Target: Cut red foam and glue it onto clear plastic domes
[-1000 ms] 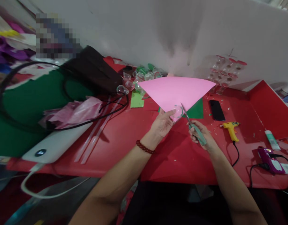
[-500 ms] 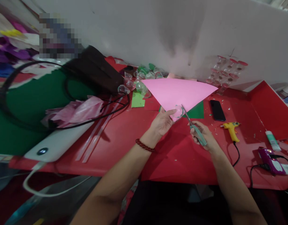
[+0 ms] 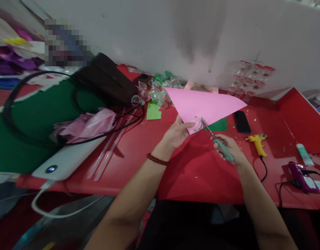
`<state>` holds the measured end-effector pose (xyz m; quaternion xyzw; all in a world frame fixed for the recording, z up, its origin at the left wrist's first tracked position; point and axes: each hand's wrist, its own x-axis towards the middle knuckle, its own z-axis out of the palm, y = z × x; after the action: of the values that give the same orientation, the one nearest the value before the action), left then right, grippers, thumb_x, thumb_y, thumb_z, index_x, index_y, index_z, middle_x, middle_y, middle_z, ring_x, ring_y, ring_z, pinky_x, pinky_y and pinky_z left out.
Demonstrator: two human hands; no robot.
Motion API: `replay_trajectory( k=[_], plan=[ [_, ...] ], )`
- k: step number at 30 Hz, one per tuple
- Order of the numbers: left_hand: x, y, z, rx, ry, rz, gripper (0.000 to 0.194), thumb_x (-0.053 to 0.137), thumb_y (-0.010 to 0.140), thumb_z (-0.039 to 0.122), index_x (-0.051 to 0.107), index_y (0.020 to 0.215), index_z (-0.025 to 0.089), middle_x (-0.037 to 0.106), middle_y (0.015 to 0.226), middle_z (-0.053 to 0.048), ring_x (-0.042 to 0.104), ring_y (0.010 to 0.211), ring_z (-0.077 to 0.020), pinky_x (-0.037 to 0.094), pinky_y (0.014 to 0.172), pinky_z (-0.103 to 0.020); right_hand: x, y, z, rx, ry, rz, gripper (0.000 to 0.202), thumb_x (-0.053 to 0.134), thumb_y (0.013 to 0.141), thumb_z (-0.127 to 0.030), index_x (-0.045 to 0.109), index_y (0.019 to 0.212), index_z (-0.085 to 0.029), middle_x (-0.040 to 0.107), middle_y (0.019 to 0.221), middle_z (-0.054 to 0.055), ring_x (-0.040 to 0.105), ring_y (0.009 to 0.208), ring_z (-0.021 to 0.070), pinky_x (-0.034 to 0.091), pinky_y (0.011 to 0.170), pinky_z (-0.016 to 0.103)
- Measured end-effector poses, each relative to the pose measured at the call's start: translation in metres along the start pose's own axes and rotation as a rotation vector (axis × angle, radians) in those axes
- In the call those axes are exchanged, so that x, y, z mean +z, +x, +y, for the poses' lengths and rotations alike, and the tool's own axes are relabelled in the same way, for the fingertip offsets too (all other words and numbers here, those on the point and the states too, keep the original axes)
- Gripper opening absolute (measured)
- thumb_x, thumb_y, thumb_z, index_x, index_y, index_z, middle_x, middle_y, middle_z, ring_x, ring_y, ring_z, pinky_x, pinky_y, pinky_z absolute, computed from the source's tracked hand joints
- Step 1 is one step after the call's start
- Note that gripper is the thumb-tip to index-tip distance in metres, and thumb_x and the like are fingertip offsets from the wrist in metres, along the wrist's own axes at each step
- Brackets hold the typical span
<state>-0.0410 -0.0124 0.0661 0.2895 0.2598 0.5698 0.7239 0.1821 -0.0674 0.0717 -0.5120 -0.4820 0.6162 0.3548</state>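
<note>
A large pink sheet [image 3: 204, 104] is held up above the red table by my left hand [image 3: 178, 133], which pinches its lower corner with the thumb on top. Under the thumb, a clear round plastic piece [image 3: 195, 123] with green marks lies against the sheet. My right hand [image 3: 229, 147] is wrapped round the green handles of a pair of scissors [image 3: 224, 149]. The scissors' blades point up and left and touch the pink sheet beside the round piece. Green paper [image 3: 218, 125] shows beneath the sheet.
A black phone [image 3: 242, 122], a yellow glue gun [image 3: 258, 144] and a purple device [image 3: 303, 178] lie to the right. Clear plastic cups [image 3: 157, 95] sit behind. On the left are a dark bag [image 3: 110, 80], crumpled pink plastic [image 3: 87, 126] and a white power bank [image 3: 66, 161].
The pink sheet has tilted and shifted slightly right, with its corner turned. My right hand and the scissors have moved a little right. The view has shifted slightly.
</note>
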Motion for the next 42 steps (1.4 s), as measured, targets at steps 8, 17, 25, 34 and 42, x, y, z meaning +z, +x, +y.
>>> replay_trajectory(
  k=[8, 17, 25, 34, 42],
  plan=[
    [-0.002, -0.001, 0.004, 0.044, 0.112, -0.045, 0.068, 0.081, 0.065, 0.005, 0.058, 0.126, 0.026, 0.071, 0.122, -0.002, 0.068, 0.108, -0.0164, 0.053, 0.095, -0.028, -0.003, 0.001, 0.000, -0.076, 0.121, -0.100, 0.055, 0.088, 0.065, -0.052, 0.062, 0.101, -0.019, 0.051, 0.066, -0.007, 0.039, 0.048, 0.0023, 0.028, 0.041, 0.016],
    [0.003, -0.009, 0.010, -0.091, 0.142, -0.128, 0.074, 0.081, 0.064, 0.003, 0.059, 0.130, 0.027, 0.072, 0.122, -0.004, 0.070, 0.108, -0.0206, 0.054, 0.094, -0.030, -0.007, -0.003, -0.005, -0.020, 0.143, -0.167, 0.056, 0.085, 0.067, -0.059, 0.064, 0.097, -0.017, 0.051, 0.060, -0.006, 0.038, 0.044, 0.0033, 0.022, 0.039, 0.018],
    [0.001, -0.010, 0.014, -0.134, 0.163, -0.185, 0.066, 0.082, 0.063, 0.002, 0.063, 0.123, 0.023, 0.072, 0.123, -0.005, 0.071, 0.103, -0.0201, 0.054, 0.085, -0.027, -0.005, 0.001, -0.004, 0.011, 0.140, -0.113, 0.042, 0.088, 0.064, -0.039, 0.067, 0.093, -0.017, 0.050, 0.059, -0.008, 0.036, 0.042, 0.0018, 0.023, 0.036, 0.016],
    [0.002, -0.010, 0.017, -0.127, 0.180, -0.161, 0.076, 0.080, 0.062, 0.000, 0.059, 0.131, 0.024, 0.072, 0.123, -0.005, 0.071, 0.107, -0.0198, 0.054, 0.088, -0.026, -0.004, -0.001, -0.006, 0.040, 0.080, -0.087, 0.044, 0.090, 0.061, -0.041, 0.072, 0.094, -0.018, 0.053, 0.054, -0.008, 0.034, 0.037, 0.0015, 0.025, 0.034, 0.018],
    [0.002, -0.008, 0.012, -0.132, 0.074, -0.071, 0.073, 0.078, 0.062, -0.001, 0.059, 0.128, 0.024, 0.075, 0.111, -0.003, 0.072, 0.098, -0.0208, 0.056, 0.089, -0.031, 0.000, 0.004, 0.003, 0.001, 0.056, 0.008, 0.047, 0.091, 0.059, -0.035, 0.074, 0.099, -0.018, 0.060, 0.058, -0.006, 0.040, 0.040, 0.0031, 0.028, 0.036, 0.019]
  ],
)
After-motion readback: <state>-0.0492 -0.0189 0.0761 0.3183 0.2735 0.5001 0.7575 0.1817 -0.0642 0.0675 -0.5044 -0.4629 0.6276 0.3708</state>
